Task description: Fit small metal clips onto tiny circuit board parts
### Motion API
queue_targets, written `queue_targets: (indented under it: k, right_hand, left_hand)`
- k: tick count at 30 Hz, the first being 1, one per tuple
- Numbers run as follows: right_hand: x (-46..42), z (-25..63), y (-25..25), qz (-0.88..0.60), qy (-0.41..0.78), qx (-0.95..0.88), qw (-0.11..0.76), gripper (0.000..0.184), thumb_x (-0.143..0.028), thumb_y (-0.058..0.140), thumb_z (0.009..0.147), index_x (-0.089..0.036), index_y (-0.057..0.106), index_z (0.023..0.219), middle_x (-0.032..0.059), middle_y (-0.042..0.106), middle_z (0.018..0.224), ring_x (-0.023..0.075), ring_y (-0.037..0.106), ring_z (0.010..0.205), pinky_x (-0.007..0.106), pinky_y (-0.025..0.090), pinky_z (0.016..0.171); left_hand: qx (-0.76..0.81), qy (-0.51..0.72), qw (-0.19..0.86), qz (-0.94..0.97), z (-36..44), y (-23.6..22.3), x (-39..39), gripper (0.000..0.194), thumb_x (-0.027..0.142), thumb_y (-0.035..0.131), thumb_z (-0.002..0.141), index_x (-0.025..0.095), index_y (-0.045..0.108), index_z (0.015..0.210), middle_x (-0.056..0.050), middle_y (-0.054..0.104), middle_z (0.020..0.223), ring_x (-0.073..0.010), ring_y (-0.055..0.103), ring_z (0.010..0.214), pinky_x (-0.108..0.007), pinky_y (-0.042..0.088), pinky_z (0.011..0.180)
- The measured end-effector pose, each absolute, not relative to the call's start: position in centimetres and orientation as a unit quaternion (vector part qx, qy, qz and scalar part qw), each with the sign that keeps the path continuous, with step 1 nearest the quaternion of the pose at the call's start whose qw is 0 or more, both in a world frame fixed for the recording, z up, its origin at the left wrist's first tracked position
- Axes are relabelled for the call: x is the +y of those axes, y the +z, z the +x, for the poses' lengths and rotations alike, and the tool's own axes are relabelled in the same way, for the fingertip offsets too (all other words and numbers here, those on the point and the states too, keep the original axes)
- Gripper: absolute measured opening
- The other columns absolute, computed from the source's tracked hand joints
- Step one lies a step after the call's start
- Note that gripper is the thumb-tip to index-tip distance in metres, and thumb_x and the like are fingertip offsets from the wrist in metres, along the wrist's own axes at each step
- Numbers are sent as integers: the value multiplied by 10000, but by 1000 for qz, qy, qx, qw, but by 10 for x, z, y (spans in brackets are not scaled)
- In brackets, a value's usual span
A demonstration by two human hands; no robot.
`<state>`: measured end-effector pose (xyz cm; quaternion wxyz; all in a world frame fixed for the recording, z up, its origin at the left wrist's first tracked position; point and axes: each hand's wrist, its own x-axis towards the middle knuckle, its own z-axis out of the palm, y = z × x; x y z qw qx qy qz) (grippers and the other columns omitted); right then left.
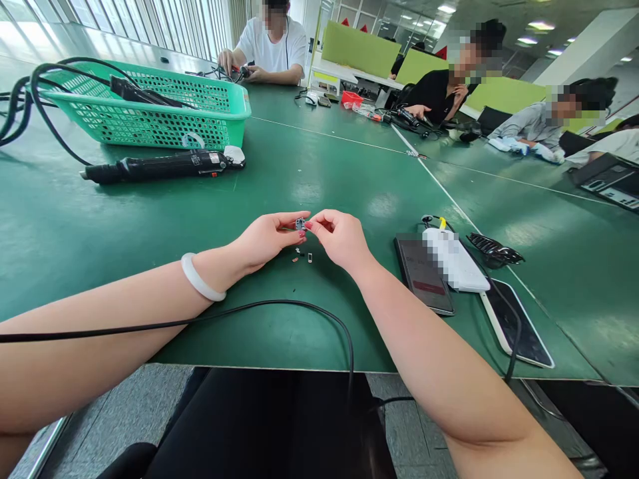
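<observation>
Cables (37, 100) loop beside a green basket (164, 126), and a black tool (164, 166) lies in front of it on the table (200, 206). The left hand (264, 239), a white bangle (202, 278) on its wrist, holds a small part (300, 224) between thumb and fingers, raised over the table. Across from it sits a person in white (274, 43), hands on wires. Tiny bits (310, 258) lie below the part. The right hand (344, 239) has thumb and index finger pinched narrow on the part's right edge. Farther right lie a dark phone (424, 276), a white block (459, 263) overlapping it, a white-edged phone (516, 322) and a shiny black bundle (495, 251).
</observation>
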<state>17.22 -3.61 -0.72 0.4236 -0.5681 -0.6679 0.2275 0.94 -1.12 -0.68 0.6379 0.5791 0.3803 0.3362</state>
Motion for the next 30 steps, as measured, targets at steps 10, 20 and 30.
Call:
queue_targets:
  k: [10,20,30]
  right_hand:
    - [-37,170,-7,-571,216,-667,426,224,-344,571,804,-186,565,645,-17,574,611,97,449,555,256,347,571]
    - [-38,169,-7,-565,228,-669,427,241,-397,557,810,-197,573,676,-1,598,659,115,486,594,267,380,594]
    - [-33,175,-12,-574,245,-656,424,202,-397,620,760,-198,616,725,-2,616,702,109,480,613,274,401,626]
  left_hand:
    - [387,317,573,649,8,-6,-14,518,240,669,733,215,584,1243,-54,700,962,-176,632,851,-384,481,847]
    - [364,332,606,624,9,-2,-15,494,189,688,699,175,628,1189,-57,707,907,-168,626,836,-353,479,843]
    - [384,348,624,584,5,0,-8,506,107,676,681,134,623,1183,-41,673,841,-115,610,751,-345,459,883]
